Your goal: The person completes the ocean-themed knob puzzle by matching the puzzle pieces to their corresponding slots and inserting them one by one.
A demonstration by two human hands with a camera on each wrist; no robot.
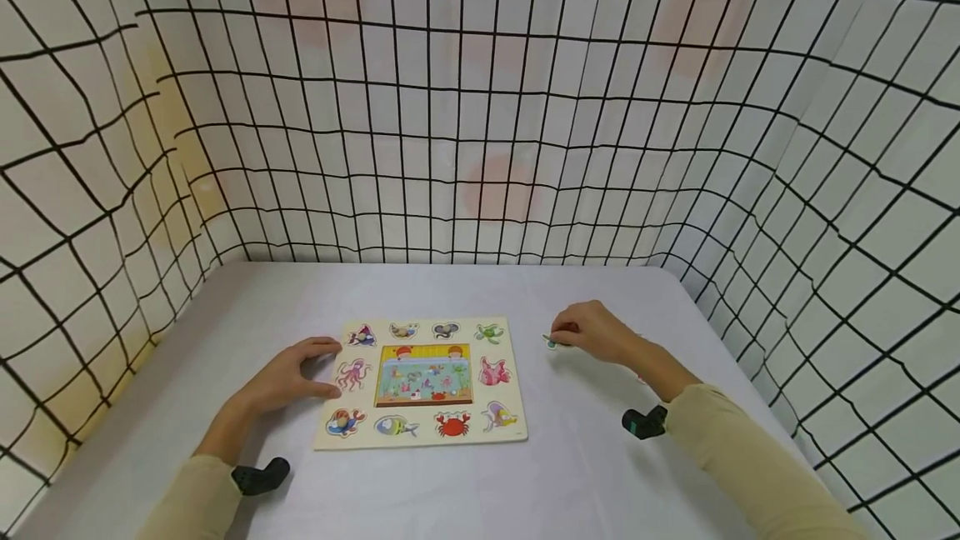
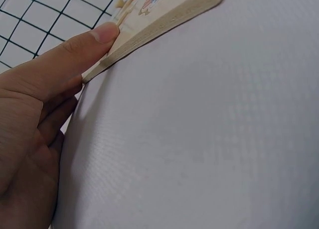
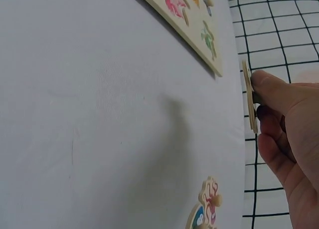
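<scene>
A wooden knob puzzle board (image 1: 423, 442) with sea-animal pictures lies flat on the white table. My left hand (image 1: 288, 373) is at its left edge, fingers and thumb spread. In the left wrist view the thumb (image 2: 82, 49) touches the board's edge. Right of the board, my right hand (image 1: 596, 333) pinches a small puzzle piece (image 3: 249, 99) between thumb and fingers, above the table. Seen edge-on in the right wrist view, its picture is hidden; some green shows in the head view. A turtle picture (image 1: 489, 332) occupies the board's upper right corner.
Loose knobbed pieces, one pink (image 3: 210, 196) and one blue (image 3: 196, 218), lie on the table near the right forearm, which mostly covers them in the head view. Black netting (image 1: 457, 115) encloses the table's back and sides. Both wrists wear black devices (image 1: 643, 422).
</scene>
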